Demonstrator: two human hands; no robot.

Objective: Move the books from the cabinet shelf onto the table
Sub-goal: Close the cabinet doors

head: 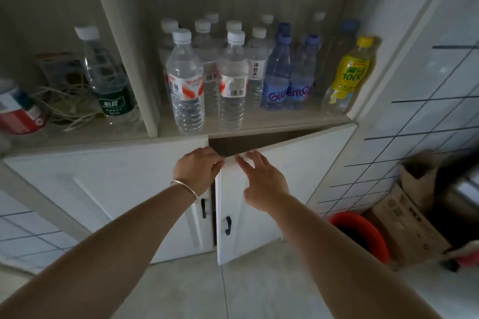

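No books show in the head view. A white cabinet has two lower doors; the right door (274, 189) stands partly swung out, with a dark gap behind its top edge. My left hand (197, 171), a bangle on its wrist, curls its fingers over the top corner of that door. My right hand (261, 179) rests straight fingers on the door's top edge, just right of the left hand. The left door (116, 189) is closed. The cabinet's inside is dark and hidden.
The open shelf (259, 124) above holds several water bottles, blue bottles (278, 72) and a yellow drink bottle (347, 77). The left compartment has a green-labelled bottle (108, 77) and cords. A red bucket (360, 233) and cardboard box (404, 228) stand on the floor at right.
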